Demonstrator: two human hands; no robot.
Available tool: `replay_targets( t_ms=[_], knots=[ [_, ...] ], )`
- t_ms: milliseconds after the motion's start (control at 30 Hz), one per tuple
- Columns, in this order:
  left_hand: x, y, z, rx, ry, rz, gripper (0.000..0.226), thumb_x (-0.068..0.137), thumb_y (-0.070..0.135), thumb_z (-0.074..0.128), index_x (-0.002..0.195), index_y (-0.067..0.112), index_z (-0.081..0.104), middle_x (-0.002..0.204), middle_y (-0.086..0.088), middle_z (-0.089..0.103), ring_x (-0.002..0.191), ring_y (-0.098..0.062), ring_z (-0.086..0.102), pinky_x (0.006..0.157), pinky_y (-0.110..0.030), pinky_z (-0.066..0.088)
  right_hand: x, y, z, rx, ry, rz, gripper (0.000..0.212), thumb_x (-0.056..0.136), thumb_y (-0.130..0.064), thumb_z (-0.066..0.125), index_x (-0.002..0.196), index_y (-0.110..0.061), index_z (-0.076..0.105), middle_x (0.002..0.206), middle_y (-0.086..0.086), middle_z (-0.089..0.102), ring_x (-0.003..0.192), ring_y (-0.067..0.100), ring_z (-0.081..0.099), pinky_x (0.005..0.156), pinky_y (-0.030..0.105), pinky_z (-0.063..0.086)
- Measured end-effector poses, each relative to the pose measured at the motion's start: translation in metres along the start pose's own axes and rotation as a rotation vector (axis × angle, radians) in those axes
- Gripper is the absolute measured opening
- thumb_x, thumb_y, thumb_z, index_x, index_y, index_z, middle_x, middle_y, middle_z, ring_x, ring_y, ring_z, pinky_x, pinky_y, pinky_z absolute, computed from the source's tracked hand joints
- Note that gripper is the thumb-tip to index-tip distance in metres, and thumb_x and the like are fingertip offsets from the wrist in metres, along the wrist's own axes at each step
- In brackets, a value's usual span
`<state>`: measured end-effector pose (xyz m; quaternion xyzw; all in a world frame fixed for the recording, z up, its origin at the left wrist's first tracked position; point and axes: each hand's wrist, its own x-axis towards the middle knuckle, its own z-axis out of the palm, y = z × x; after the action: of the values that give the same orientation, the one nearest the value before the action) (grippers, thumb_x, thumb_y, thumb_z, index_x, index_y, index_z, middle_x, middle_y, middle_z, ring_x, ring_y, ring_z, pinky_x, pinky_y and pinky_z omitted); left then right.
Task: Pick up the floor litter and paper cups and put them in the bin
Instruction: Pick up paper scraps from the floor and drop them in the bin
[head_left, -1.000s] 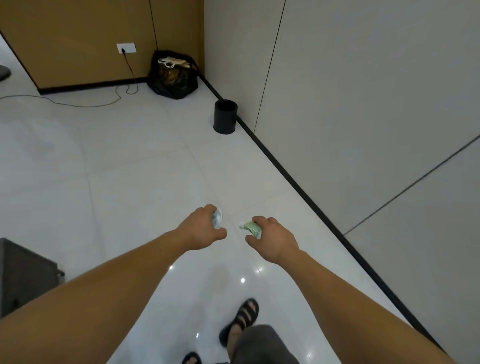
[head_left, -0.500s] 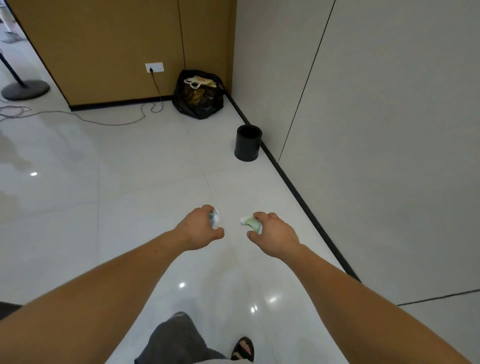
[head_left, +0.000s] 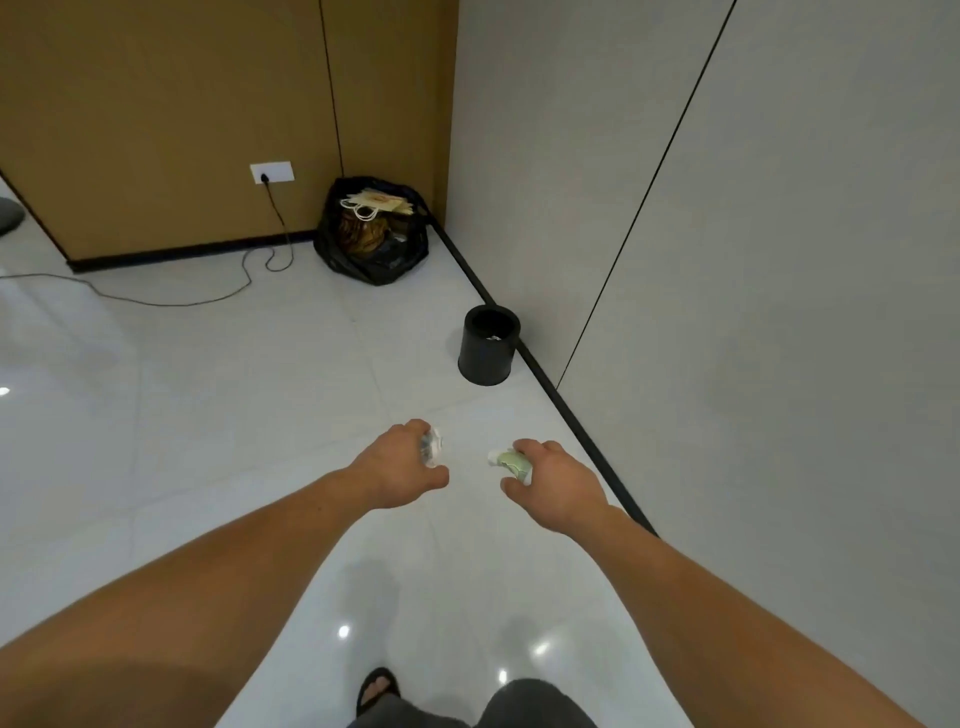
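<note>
Litter wad (head_left: 431, 448) clutched in curled left hand (head_left: 400, 467), green scrap (head_left: 511, 461) clutched in curled right hand (head_left: 558, 486); bin (head_left: 487, 358) ahead, by wall (head_left: 727, 312).

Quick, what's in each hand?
Left hand: grips a crumpled white paper scrap.
Right hand: grips a crushed green-and-white paper cup.

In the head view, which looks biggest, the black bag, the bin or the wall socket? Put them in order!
Largest to smallest:
black bag
bin
wall socket
The bag sits farther away than the bin yet looks bigger.
</note>
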<state>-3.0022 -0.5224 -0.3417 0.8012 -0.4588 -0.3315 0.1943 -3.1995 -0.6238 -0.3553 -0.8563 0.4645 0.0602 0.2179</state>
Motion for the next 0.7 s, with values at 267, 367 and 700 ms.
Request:
replay_targets(
  t_ms=[267,367,700],
  knots=[
    [0.156,0.034,-0.044,0.025,-0.045,0.02,0.068,0.081,0.037,0.067,0.138,0.019,0.036,0.131,-0.004,0.049,0.095,-0.017,0.049,0.076,-0.027,0.043,0.146,0.013,-0.044,0.011,-0.02,0.051,0.057,0.092,-0.05,0.05,0.143,-0.03,0.036,0.131,0.002,0.046,0.106,0.026,0.058,0.086,0.034,0.048],
    [0.216,0.05,-0.059,0.03,-0.039,0.007,0.07,0.082,0.038,0.067,0.14,0.019,0.034,0.134,-0.006,0.047,0.097,-0.017,0.047,0.077,-0.026,0.041,0.211,0.025,-0.065,-0.007,-0.03,0.031,0.058,0.092,-0.049,0.05,0.144,-0.029,0.034,0.131,0.003,0.045,0.109,0.027,0.057,0.088,0.035,0.047],
    [0.377,0.081,-0.123,-0.016,-0.036,-0.061,0.07,0.082,0.039,0.068,0.141,0.019,0.035,0.136,-0.006,0.047,0.116,-0.023,0.051,0.091,-0.029,0.045,0.4,0.025,-0.143,-0.034,-0.058,-0.047,0.056,0.091,-0.046,0.054,0.142,-0.028,0.039,0.137,0.005,0.045,0.113,0.028,0.056,0.09,0.036,0.047]
  ],
)
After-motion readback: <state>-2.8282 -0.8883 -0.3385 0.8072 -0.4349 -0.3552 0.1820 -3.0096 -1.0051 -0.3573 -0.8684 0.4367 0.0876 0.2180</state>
